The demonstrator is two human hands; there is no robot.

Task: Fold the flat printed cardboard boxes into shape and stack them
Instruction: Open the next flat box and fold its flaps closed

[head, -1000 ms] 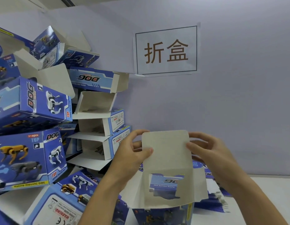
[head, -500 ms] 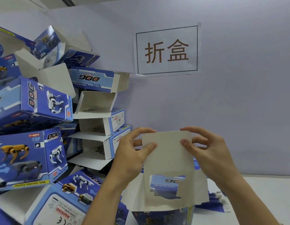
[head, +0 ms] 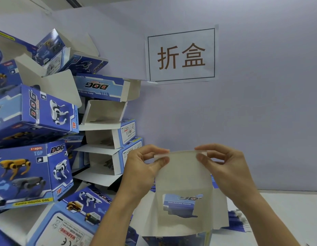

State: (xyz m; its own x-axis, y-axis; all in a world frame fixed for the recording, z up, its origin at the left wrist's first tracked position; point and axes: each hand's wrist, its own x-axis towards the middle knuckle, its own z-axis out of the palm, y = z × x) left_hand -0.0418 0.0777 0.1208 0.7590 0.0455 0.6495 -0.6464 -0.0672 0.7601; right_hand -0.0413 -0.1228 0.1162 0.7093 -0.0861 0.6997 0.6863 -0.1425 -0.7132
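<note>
Both hands, left (head: 145, 167) and right (head: 223, 167), pinching the box flap's (head: 182, 167) top corners between them.

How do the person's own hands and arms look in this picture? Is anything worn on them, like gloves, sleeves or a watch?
Both the left hand and the right hand are bare: no gloves, and no rings that the view shows. The forearms are uncovered as far as the bottom edge of the frame, with no sleeve, watch or bracelet in sight. The fingernails look short and plain.
</note>
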